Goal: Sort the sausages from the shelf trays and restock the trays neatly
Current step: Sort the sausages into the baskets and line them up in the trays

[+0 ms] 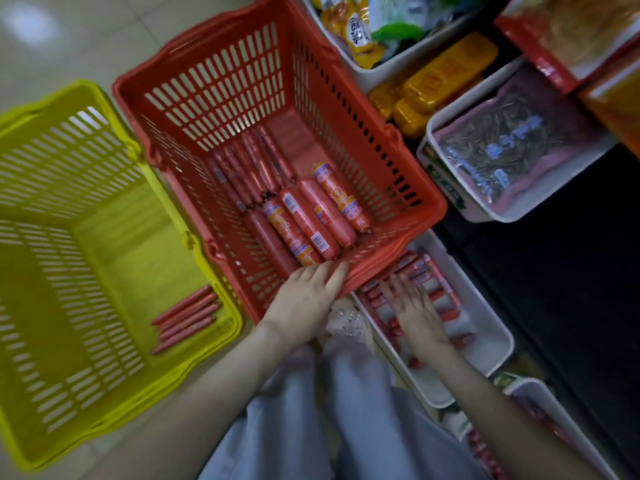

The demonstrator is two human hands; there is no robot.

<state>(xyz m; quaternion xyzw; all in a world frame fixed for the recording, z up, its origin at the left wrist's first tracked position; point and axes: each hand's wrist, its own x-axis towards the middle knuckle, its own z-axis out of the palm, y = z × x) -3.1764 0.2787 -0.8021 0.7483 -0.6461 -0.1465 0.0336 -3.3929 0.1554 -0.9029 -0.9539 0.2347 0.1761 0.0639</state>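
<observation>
Several thin sausages [187,318] lie parallel, slanting upper-right, in yellow basket [114,237].

Sausages [304,220] in middle basket [221,81], tray [485,344] right

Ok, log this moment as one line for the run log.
left hand flat on red basket rim | right hand spread over small sausages in white tray | yellow basket holds thin sausages
</observation>
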